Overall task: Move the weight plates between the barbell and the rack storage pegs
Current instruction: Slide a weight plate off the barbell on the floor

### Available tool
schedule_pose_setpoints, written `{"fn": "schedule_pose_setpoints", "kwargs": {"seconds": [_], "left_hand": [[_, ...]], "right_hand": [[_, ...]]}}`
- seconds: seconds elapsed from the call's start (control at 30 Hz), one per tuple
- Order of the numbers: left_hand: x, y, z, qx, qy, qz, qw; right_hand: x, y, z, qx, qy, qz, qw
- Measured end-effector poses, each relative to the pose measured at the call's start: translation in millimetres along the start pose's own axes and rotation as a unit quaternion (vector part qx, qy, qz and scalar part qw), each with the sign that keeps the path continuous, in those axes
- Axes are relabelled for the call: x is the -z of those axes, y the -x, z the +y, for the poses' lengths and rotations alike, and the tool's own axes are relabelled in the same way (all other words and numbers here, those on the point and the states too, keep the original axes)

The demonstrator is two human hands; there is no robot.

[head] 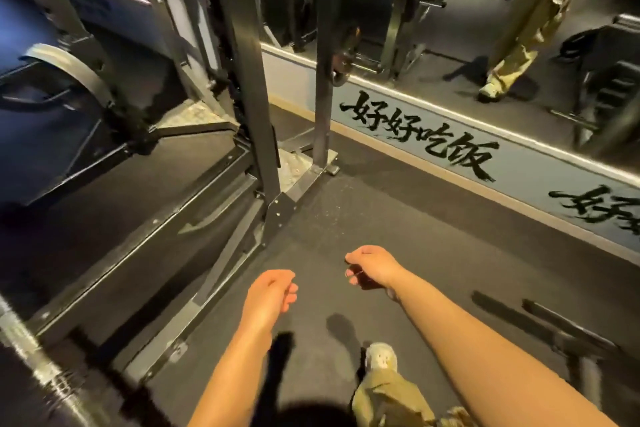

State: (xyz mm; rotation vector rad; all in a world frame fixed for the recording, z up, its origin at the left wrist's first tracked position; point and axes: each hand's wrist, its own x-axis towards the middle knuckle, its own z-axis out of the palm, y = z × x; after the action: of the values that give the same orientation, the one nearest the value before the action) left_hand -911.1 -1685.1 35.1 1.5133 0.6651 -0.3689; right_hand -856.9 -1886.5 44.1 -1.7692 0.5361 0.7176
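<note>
Two bare hands are held out over the dark gym floor (398,218), the left hand (268,298) and right hand (372,267) both loosely curled and holding nothing. One weight plate (64,74) is seen at the far left on the rack (249,80), well apart from both hands, and one barbell end (27,354) lies blurred at the lower left.

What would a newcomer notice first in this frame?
Two bare forearms reach in from the bottom, left hand and right hand loosely curled and empty above dark floor. Bold black calligraphy runs along the grey strip under the mirror at right; the black rack upright dominates the centre.
</note>
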Motion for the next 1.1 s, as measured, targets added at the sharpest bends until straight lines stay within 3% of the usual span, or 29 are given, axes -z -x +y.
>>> {"fn": "schedule_pose_setpoints", "kwargs": {"seconds": [0.2,0.43,0.6,0.8,1.1], "left_hand": [[-115,-56,72,-0.002,-0.005,-0.001,1.0],[-209,-138,168,-0.04,-0.007,0.017,0.999],[-253,-225,226,-0.066,0.018,0.063,0.996],[-307,-356,309,-0.069,0.037,0.066,0.995],[-319,-477,460,-0.122,-0.031,0.149,0.981]], "right_hand": [[121,-76,-59,0.021,0.034,-0.04,0.998],[261,-167,-143,0.046,0.039,0.062,0.996],[306,-251,-219,0.092,0.104,0.047,0.989],[353,-370,-324,0.127,0.123,0.067,0.982],[387,-468,-472,0.219,0.195,0.075,0.953]]}}
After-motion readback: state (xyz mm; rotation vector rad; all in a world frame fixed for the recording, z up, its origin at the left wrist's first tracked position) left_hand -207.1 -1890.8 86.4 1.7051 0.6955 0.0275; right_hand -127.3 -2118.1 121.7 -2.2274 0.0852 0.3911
